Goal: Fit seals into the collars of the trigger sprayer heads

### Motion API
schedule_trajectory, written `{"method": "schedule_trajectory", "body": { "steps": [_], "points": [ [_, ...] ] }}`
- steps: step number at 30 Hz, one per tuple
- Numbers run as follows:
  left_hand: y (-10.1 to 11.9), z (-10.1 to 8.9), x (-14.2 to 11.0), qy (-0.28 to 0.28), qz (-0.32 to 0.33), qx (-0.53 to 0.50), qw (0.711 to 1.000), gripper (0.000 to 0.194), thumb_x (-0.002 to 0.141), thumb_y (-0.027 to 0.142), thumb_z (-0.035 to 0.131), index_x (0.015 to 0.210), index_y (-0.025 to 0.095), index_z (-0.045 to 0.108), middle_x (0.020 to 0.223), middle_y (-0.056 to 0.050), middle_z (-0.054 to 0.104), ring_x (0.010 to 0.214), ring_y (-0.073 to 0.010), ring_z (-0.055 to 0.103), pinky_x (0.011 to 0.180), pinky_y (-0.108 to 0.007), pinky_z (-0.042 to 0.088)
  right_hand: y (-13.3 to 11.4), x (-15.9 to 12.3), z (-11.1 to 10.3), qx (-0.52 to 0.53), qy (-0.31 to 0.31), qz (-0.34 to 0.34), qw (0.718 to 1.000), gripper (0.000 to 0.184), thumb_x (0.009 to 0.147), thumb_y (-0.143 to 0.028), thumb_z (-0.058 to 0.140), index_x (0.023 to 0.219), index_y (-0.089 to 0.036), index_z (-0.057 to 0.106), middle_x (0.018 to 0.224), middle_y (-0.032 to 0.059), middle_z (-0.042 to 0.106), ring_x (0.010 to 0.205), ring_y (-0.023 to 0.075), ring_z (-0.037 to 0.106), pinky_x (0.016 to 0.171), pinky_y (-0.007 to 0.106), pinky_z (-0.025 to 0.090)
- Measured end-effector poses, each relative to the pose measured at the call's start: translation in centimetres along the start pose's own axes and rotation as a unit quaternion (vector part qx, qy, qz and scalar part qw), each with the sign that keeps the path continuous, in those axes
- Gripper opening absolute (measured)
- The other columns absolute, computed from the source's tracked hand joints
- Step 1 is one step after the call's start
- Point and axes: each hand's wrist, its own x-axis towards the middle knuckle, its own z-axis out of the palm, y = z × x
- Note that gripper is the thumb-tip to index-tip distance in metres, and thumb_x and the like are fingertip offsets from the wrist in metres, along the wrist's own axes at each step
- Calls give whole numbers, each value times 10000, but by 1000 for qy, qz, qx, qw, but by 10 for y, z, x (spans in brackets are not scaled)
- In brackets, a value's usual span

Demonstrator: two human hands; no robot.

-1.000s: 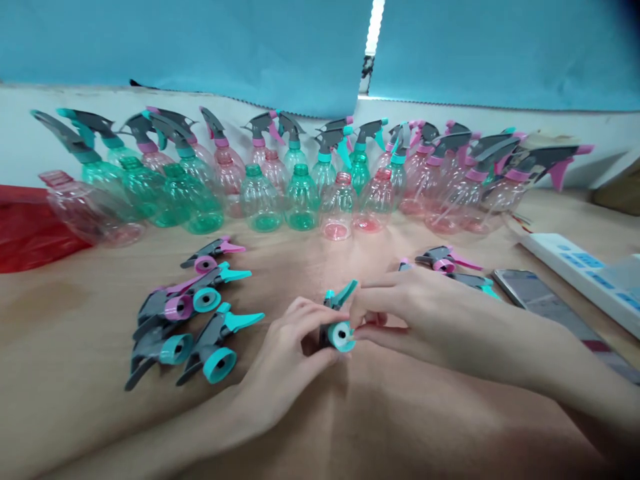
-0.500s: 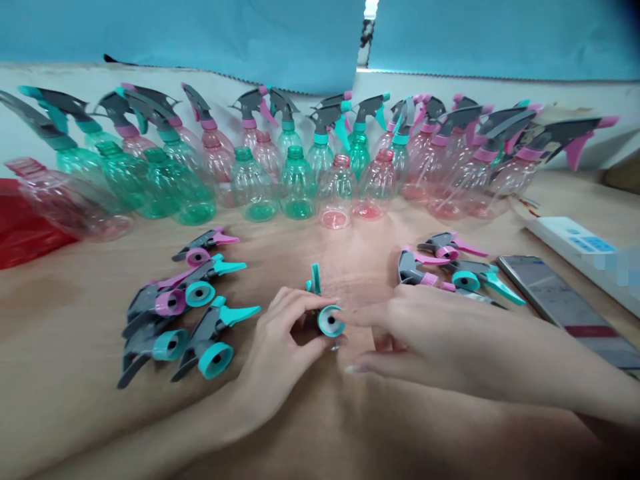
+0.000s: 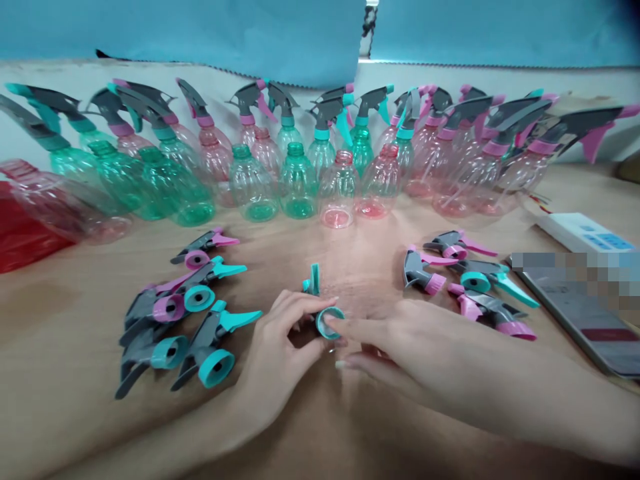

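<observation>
My left hand [image 3: 280, 350] grips a grey and teal spray trigger head [image 3: 323, 313] low over the wooden table [image 3: 350, 427]. Its teal screw cap faces me and its teal lever points up. My right hand [image 3: 400, 347] reaches in from the right, index fingertip touching the cap's rim, the other fingers loosely extended below. I cannot see anything held in the right hand.
A pile of grey trigger heads with teal and pink caps [image 3: 185, 313] lies left of my hands; another pile [image 3: 465, 280] lies to the right. Green and pink spray bottles [image 3: 295, 180] line the back. A phone [image 3: 580, 313], a white power strip [image 3: 585, 233] and a red bag [image 3: 20, 233] lie at the sides.
The trigger head has turned in my left hand so its lever points up and its cap tilts down. My right hand dropped slightly, its fingertip staying at the cap. The view shifted a little.
</observation>
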Motion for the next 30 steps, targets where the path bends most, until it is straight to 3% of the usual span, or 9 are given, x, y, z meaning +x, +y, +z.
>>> {"method": "schedule_trajectory", "body": {
  "steps": [5, 10, 17, 21, 26, 30],
  "points": [
    [-2, -1, 1, -17, -2, -17, 1000, 286, 753, 119, 683, 1009, 242, 653, 896, -13, 597, 823, -178, 534, 687, -278, 435, 7, 6, 15, -71, 82, -46, 993, 261, 810, -112, 551, 1047, -179, 639, 704, 14, 682, 635, 165, 626, 533, 261, 408],
    [-1, -2, 2, -34, 2, -19, 999, 295, 768, 128, 687, 1031, 257, 654, 906, -6, 604, 854, -177, 546, 707, -273, 434, 6, 1, 24, -140, 158, -33, 977, 233, 719, -113, 641, 945, -153, 682, 621, 14, 658, 602, 207, 603, 453, 283, 347],
    [1, -4, 1, -60, 31, -23, 997, 298, 770, 88, 677, 1015, 256, 652, 934, 0, 628, 889, -183, 532, 747, -285, 440, 9, 11, 15, -9, 122, -59, 991, 184, 807, -53, 547, 878, -186, 653, 792, -6, 674, 704, 141, 600, 577, 257, 398],
    [1, -3, 1, -62, 37, -25, 997, 324, 792, 89, 647, 1055, 278, 654, 940, -2, 639, 892, -192, 524, 759, -302, 441, 9, 13, 14, -55, 161, -93, 981, 136, 752, -50, 625, 839, -150, 655, 755, 8, 672, 708, 178, 605, 616, 295, 422],
    [1, -3, 1, -61, 30, -20, 997, 385, 811, 176, 661, 1162, 327, 614, 957, -7, 634, 895, -193, 519, 769, -312, 442, 6, 3, 14, -103, 203, -83, 970, 120, 678, -72, 706, 754, -150, 657, 669, 6, 661, 613, 188, 599, 572, 307, 432],
    [0, -3, -1, -62, 59, -6, 996, 468, 807, 195, 673, 1238, 335, 557, 980, -18, 626, 901, -192, 510, 776, -319, 443, 8, 3, 8, -83, 178, -80, 977, 101, 741, -51, 631, 720, -149, 646, 694, 21, 671, 630, 174, 606, 568, 284, 436]
  ]
}}
